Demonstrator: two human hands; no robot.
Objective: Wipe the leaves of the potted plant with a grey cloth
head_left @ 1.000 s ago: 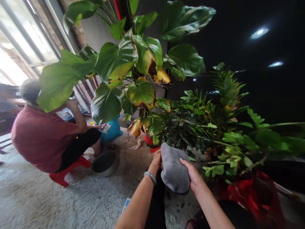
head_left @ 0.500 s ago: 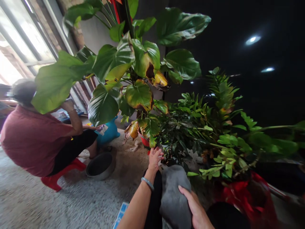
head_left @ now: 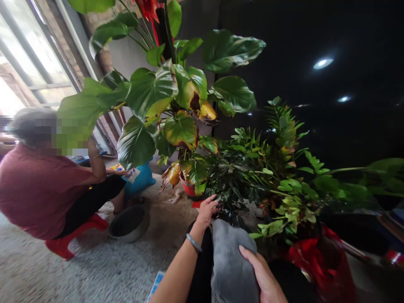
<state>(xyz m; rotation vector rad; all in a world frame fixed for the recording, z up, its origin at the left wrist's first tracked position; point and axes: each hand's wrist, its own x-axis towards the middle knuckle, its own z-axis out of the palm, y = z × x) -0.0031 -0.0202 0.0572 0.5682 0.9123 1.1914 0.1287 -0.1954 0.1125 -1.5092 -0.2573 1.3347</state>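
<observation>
A soft grey cloth, bunched into a long bundle, lies over my dark-clad legs. My right hand grips its right side, thumb on top and the other fingers hidden beneath. Past the far end of the cloth, my left hand reaches forward with its fingers spread and nothing in them. A pale bangle circles my left wrist. Just beyond that hand are the dark leaves of a low potted plant and a red pot.
A large-leaved plant with browned leaves rises ahead. To the left, a person sits on a red stool beside a grey basin. More plants and a red bag stand at right. A blue-and-white object lies below my left arm.
The view has shifted slightly upward and to the right. My left hand stays stretched forward with its fingers apart, and my right hand keeps its hold on the grey cloth.
</observation>
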